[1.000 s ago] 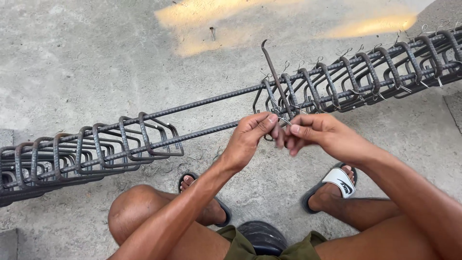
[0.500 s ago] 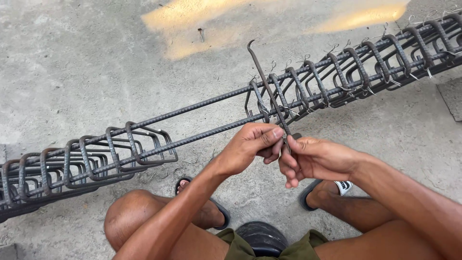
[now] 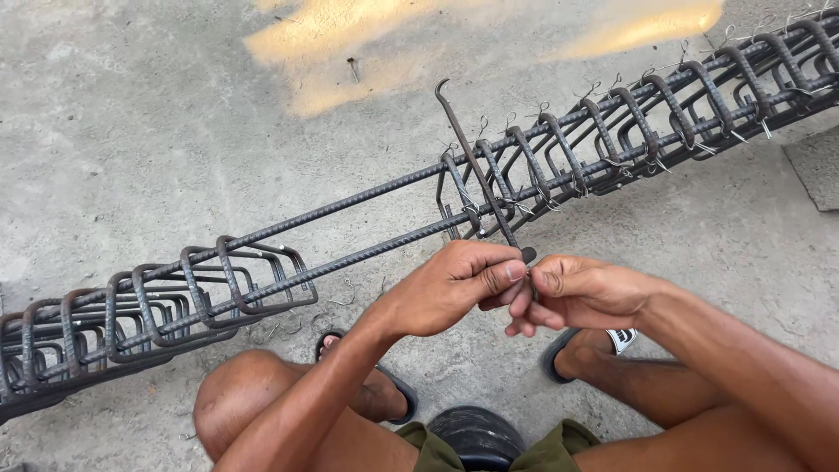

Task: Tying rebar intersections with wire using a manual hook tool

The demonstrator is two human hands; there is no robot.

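A long rebar cage (image 3: pixel 367 253) of ribbed bars and rectangular stirrups runs across the concrete floor from lower left to upper right. My left hand (image 3: pixel 450 284) and my right hand (image 3: pixel 581 293) meet just in front of it, fingertips pinched together. A thin steel hook tool (image 3: pixel 472 162) with a curled tip sticks up from between my hands and leans over the cage. My right hand grips its lower end; my left thumb and forefinger pinch at the same spot. Whether a tie wire is between my fingers is hidden.
Stirrups bunch together at the left end (image 3: pixel 114 315) and are spaced and wire-tied along the right part (image 3: pixel 664 122). My knees and sandalled feet (image 3: pixel 612 341) sit below the hands, with a dark round seat (image 3: pixel 476 433) between them. A nail (image 3: pixel 352 68) lies on the floor.
My hands have drawn back from the cage toward me by a little, with the hook tool still between them. The view has shifted, so the cage sits higher in the frame.
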